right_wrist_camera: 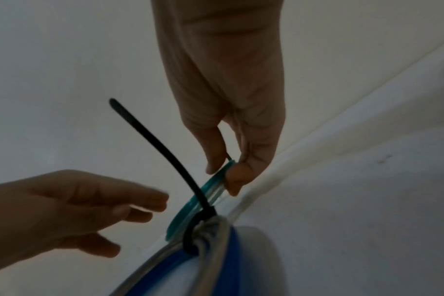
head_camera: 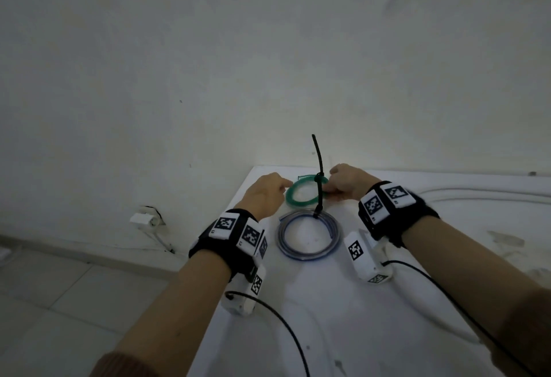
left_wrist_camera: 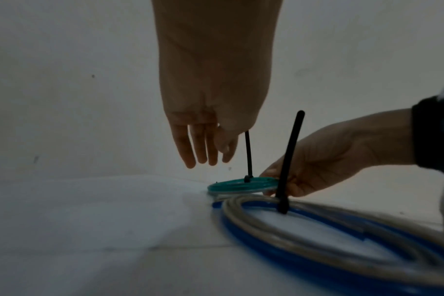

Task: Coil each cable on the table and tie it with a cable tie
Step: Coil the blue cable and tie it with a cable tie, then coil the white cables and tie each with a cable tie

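Note:
A green cable coil [head_camera: 293, 197] lies at the table's far edge, bound by a black cable tie [head_camera: 318, 179] whose tail stands upright. My right hand [right_wrist_camera: 223, 172] pinches the coil's right side between thumb and fingers. My left hand [left_wrist_camera: 205, 160] hovers just left of the green coil [left_wrist_camera: 236, 186] with straight, relaxed fingers and holds nothing. Nearer me lies a blue and clear cable coil [head_camera: 281, 239], bound by a second black cable tie [left_wrist_camera: 289, 160] with its tail sticking up.
The white table [head_camera: 328, 317] ends just left of the coils, and the tiled floor lies below. A wall stands close behind. White tubing [head_camera: 447, 194] runs along the table's right side. Black wires [head_camera: 286, 326] trail from the wrist cameras.

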